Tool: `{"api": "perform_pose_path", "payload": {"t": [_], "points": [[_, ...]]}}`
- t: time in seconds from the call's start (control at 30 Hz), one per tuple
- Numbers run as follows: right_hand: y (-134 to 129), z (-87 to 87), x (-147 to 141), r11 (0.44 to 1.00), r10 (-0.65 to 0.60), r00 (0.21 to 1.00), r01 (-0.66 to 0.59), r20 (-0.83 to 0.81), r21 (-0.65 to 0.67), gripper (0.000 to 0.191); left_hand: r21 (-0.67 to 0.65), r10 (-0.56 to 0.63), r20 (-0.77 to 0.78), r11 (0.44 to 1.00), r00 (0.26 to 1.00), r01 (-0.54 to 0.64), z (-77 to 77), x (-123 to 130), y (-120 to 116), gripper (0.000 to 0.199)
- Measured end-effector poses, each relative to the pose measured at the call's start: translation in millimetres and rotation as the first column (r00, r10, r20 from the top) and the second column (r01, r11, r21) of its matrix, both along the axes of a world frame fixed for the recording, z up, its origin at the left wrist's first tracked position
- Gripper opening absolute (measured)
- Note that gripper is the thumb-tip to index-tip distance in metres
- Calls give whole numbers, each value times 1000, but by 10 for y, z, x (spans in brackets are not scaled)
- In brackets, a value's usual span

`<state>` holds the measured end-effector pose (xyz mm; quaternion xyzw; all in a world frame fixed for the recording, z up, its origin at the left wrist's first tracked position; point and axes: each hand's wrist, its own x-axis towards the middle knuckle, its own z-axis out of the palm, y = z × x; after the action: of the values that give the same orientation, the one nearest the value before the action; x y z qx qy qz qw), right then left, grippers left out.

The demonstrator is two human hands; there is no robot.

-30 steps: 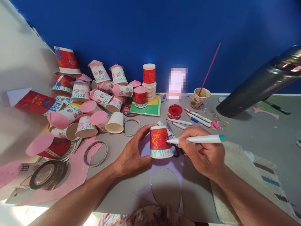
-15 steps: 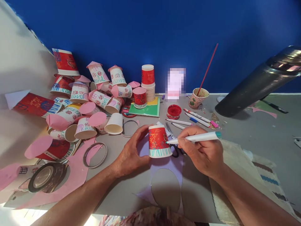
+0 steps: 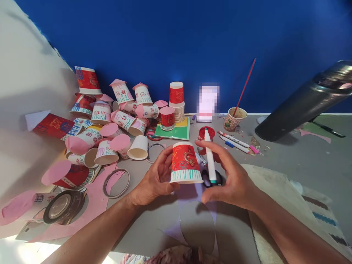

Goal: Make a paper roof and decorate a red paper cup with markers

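My left hand (image 3: 154, 178) grips a red paper cup (image 3: 185, 161) from its left side. The cup is upside down, its wide rim lowest, with green strokes on the white band. Beside the cup's right side is my right hand (image 3: 229, 176), thumb and forefinger spread apart. A white marker (image 3: 210, 157) stands nearly upright in that hand, green end down and tip up; which fingers pin it is partly hidden. Behind the marker lie black-handled scissors (image 3: 218, 178), mostly covered. Under the hands is a purple paper sheet (image 3: 176, 227) with a round hole.
Several decorated cups with pink cone tops (image 3: 107, 150) pile up at left. Tape rolls (image 3: 117, 183) lie in front. A cup stack (image 3: 179, 112), a phone (image 3: 208, 102), a red tub (image 3: 202, 132), markers (image 3: 236, 143), a cup with a stick (image 3: 235, 119) and a dark flask (image 3: 297, 106) stand behind.
My right hand has swung the marker from nearly level to nearly upright, its tip off the cup. The right fingers have spread beside the cup, which is turned to show another part.
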<state>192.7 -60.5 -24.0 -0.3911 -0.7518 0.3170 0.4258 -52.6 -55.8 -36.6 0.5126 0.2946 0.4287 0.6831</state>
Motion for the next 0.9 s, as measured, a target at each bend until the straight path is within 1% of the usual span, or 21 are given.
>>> {"api": "perform_pose_path", "payload": {"t": [0.03, 0.07, 0.13, 0.2, 0.27, 0.37, 0.43, 0.5, 0.6, 0.7, 0.77, 0.8, 0.9], "points": [[3, -7, -4, 1000, 15, 999, -15, 30, 0, 108, -15, -24, 9, 1000, 1000, 24, 17, 2, -6, 88], [4, -12, -8, 1000, 19, 998, -19, 56, 4, 107, -25, -50, 11, 998, 999, 50, 24, 4, -10, 88], [3, -13, -11, 999, 6, 995, -9, 99, 32, 100, -17, -85, 3, 996, 996, 85, 11, 3, -5, 89], [8, -7, -9, 996, -33, 987, 19, 154, 92, 94, 44, -84, -16, 995, 996, 85, -28, -10, 12, 93], [23, -5, -8, 986, -79, 966, 40, 246, 160, 94, 155, -57, -59, 986, 997, 65, -67, -35, 33, 99], [49, -21, -25, 978, -84, 913, -1, 398, 208, 97, 313, 10, -218, 948, 976, 60, -77, -85, 42, 105], [55, -39, -43, 978, -52, 887, -47, 459, 202, 99, 383, 65, -359, 920, 931, 83, -52, -109, 32, 105], [50, -53, -51, 979, -33, 879, -67, 476, 193, 100, 446, 130, -479, 888, 868, 113, -23, -117, 20, 102], [38, -48, -30, 984, -10, 887, -73, 461, 161, 101, 523, 211, -565, 839, 798, 148, -4, -104, 9, 100], [28, -12, 14, 990, 9, 922, -64, 387, 130, 102, 573, 256, -563, 807, 786, 147, -7, -76, 3, 99], [14, 18, 38, 993, -1, 955, -33, 297, 112, 97, 600, 279, -551, 788, 786, 141, -7, -57, -4, 97], [3, 32, 43, 994, -11, 971, -15, 237, 109, 89, 613, 290, -545, 778, 787, 138, -5, -49, -7, 95], [-41, 65, 35, 991, -21, 997, 10, 80, 130, 51, 643, 318, -531, 755, 786, 130, 3, -31, -17, 91]]}}
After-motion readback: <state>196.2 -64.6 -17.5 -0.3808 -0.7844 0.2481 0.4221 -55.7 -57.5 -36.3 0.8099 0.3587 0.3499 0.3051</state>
